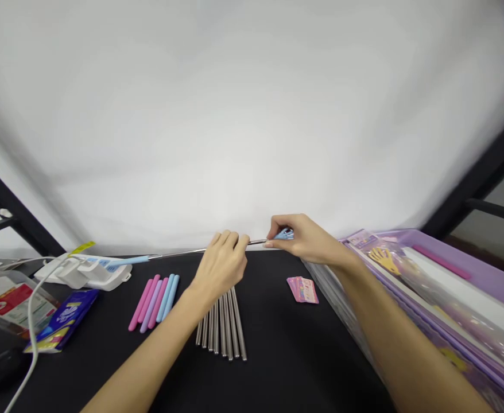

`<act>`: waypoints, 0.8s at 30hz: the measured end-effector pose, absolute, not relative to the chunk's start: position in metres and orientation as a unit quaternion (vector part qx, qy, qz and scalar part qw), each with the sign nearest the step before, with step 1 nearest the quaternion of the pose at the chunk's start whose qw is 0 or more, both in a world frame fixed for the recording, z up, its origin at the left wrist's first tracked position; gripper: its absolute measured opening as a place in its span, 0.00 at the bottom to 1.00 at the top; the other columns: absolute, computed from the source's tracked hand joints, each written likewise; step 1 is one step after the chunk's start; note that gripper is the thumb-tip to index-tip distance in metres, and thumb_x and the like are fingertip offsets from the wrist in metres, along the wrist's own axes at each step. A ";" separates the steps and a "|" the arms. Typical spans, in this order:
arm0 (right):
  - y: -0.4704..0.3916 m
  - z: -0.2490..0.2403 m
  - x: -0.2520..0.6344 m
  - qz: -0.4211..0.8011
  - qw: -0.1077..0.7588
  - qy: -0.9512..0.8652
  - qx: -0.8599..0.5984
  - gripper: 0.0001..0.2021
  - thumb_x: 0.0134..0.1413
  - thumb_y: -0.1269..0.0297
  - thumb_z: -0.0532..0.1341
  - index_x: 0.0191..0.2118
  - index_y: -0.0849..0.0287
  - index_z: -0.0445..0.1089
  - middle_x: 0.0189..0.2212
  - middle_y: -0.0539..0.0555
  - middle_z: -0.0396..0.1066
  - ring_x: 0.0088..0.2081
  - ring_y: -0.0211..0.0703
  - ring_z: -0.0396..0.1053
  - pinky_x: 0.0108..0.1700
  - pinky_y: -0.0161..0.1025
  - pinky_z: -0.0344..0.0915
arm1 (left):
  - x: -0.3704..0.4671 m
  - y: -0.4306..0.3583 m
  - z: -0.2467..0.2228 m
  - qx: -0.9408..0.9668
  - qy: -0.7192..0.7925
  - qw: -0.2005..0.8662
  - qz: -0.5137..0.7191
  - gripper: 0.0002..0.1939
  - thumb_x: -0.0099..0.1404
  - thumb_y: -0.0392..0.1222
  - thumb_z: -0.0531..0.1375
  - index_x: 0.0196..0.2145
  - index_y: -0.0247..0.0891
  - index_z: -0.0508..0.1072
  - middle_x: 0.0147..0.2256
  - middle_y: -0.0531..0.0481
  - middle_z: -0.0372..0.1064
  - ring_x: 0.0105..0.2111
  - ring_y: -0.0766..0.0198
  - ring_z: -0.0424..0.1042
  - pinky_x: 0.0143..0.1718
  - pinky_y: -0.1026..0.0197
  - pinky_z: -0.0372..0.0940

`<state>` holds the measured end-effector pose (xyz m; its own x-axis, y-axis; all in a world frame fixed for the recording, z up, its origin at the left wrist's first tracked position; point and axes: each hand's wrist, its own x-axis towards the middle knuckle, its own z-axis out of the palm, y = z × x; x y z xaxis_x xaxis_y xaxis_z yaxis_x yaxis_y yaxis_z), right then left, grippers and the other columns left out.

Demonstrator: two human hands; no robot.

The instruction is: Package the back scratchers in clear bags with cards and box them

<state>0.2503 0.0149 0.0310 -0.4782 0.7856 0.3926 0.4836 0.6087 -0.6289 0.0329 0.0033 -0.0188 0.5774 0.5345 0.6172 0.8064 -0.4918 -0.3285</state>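
A thin metal rod point(183, 252) with a light blue handle point(134, 260) at its left end stretches level above the black table. My left hand point(224, 261) is closed around its middle. Between thumb and fingers, my right hand point(293, 234) pinches the rod's right end, where a small light blue piece point(285, 233) shows partly behind the fingers. Several metal rods point(226, 327) lie side by side below my left hand. Pink, purple and blue handles point(154, 301) lie in a row to their left. Small pink cards point(302, 289) rest below my right hand.
A white power strip point(88, 273) with plugs and a cable stands at the left, near a blue packet point(65, 321) and a clear container point(11, 298). At the right, a purple bin point(484, 281) holds plastic-wrapped items and a yellow hand-shaped piece point(383, 259).
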 end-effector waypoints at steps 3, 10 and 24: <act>0.018 0.032 0.268 0.221 0.338 -0.828 -0.388 0.12 0.50 0.54 0.66 0.28 0.57 0.70 0.29 0.52 0.73 0.34 0.45 0.69 0.39 0.41 0.62 | 0.014 0.007 -0.016 -0.824 -0.409 0.329 -0.214 0.08 0.64 0.31 0.53 0.39 0.36 0.70 0.32 0.45 0.69 0.35 0.54 0.68 0.38 0.54 0.58; 0.015 0.037 0.308 0.207 0.357 -0.788 -0.457 0.14 0.47 0.52 0.69 0.26 0.57 0.69 0.28 0.52 0.73 0.33 0.45 0.68 0.37 0.41 0.62 | -0.028 0.019 -0.014 -0.747 -0.510 0.349 -0.243 0.06 0.64 0.36 0.54 0.31 0.37 0.69 0.26 0.48 0.68 0.27 0.58 0.67 0.30 0.57 0.57; 0.026 0.027 0.281 0.202 0.363 -0.809 -0.417 0.10 0.50 0.59 0.66 0.27 0.57 0.67 0.28 0.51 0.73 0.34 0.45 0.69 0.37 0.40 0.61 | -0.036 0.020 -0.010 -0.718 -0.566 0.320 -0.248 0.06 0.61 0.34 0.56 0.27 0.38 0.71 0.27 0.49 0.71 0.28 0.59 0.70 0.25 0.59 0.48</act>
<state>0.2815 0.0265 0.0265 -0.3894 0.8205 0.4184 0.5269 0.5711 -0.6295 -0.0358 0.0205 -0.0099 0.2365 0.6546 0.7180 0.9716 -0.1543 -0.1794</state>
